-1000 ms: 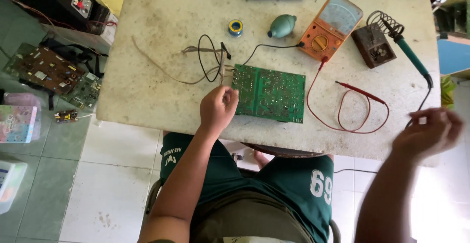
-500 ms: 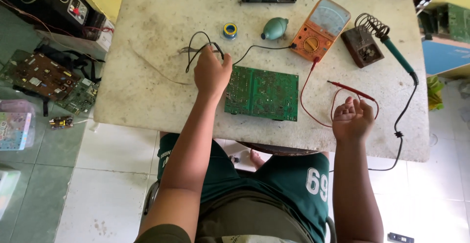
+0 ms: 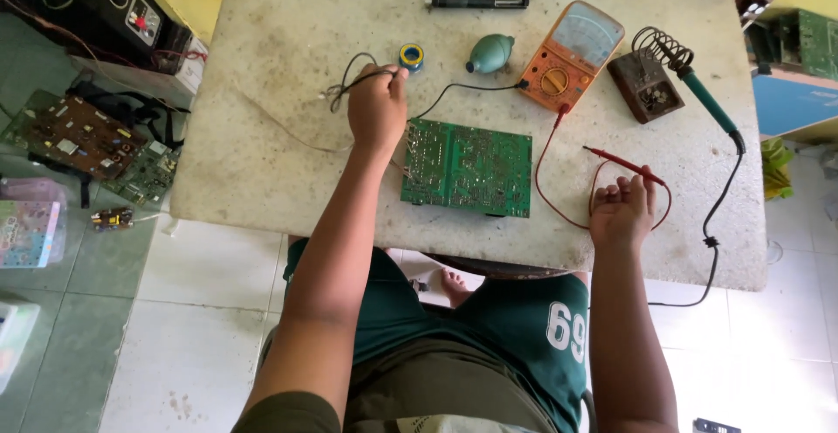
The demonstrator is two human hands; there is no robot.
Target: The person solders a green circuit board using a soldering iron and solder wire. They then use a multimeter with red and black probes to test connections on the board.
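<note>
Item 1: green rectangular printed circuit board (image 3: 468, 168), solder side up, flat at the centre of the pale speckled stone worktop (image 3: 262, 136), touched by neither hand

Item 2: left hand (image 3: 377, 112), at 10 o'clock from the board, fingers closed around the black probe lead (image 3: 367, 75), whose wire loops toward 11 o'clock and trails back along the worktop to the meter

Item 3: right hand (image 3: 623, 208), at 3 o'clock from the board, fingers curled loosely over the thin red probe (image 3: 621, 164); a firm grip cannot be told from here; the red lead (image 3: 559, 197) loops between board and hand

Item 4: orange analogue multimeter with pale dial face (image 3: 571, 46), at 1 o'clock from the board, both leads plugged in

Item 5: small blue-and-yellow solder spool (image 3: 411, 55), just beside the left hand at 12 o'clock

Item 6: teal rubber blower bulb (image 3: 490, 52), between spool and meter

Item 7: green-handled soldering iron (image 3: 704, 101) resting in its brown coil-spring stand (image 3: 648, 84), at 2 o'clock

Item 8: black pen-shaped tool (image 3: 477, 2), far edge, 12 o'clock

Progress, judged: probes gathered, one to each hand; no tip on the board yet, so any measuring looks still to be done
</note>
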